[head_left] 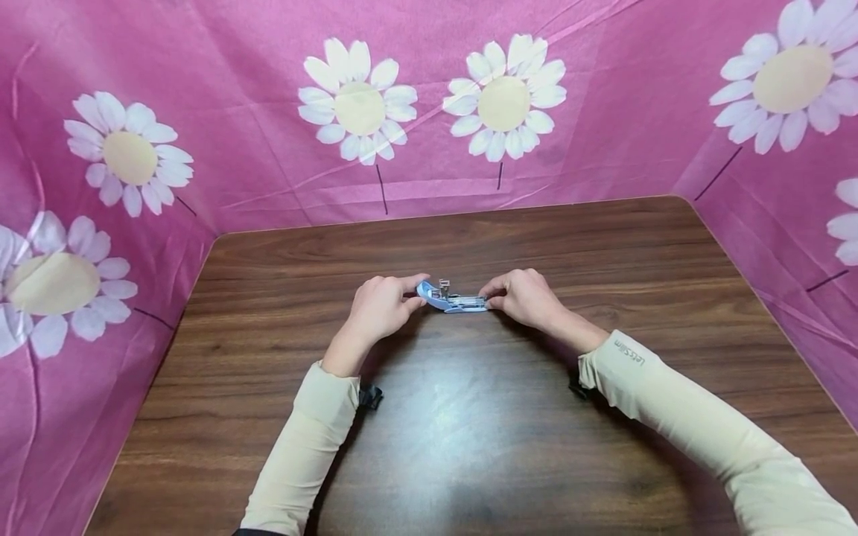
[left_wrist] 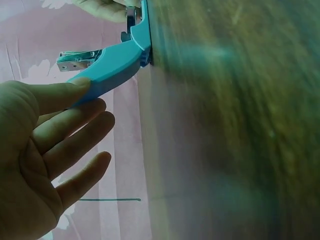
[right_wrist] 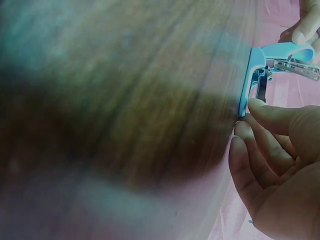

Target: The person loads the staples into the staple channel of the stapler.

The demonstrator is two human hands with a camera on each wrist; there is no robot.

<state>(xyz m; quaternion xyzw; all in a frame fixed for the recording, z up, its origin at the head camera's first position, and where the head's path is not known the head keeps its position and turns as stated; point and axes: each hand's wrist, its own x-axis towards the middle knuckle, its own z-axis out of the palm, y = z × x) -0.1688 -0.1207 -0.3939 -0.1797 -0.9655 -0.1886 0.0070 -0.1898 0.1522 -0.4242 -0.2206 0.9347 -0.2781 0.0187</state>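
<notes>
A light-blue stapler lies opened out near the middle of the table, its cover swung back away from the base. My left hand pinches the end of the cover between thumb and fingers. At the other end, my right hand pinches the tip of the base. The left wrist view shows the curved blue cover raised at a slant, with a metal piece sticking out of it. In the right wrist view the base sits on the tabletop, its far end hidden by my right fingertips.
The brown wood-grain table spreads out on all sides of the stapler. Pink cloth printed with white daisies hangs behind and along both sides. Black wrist straps show by the sleeve cuffs.
</notes>
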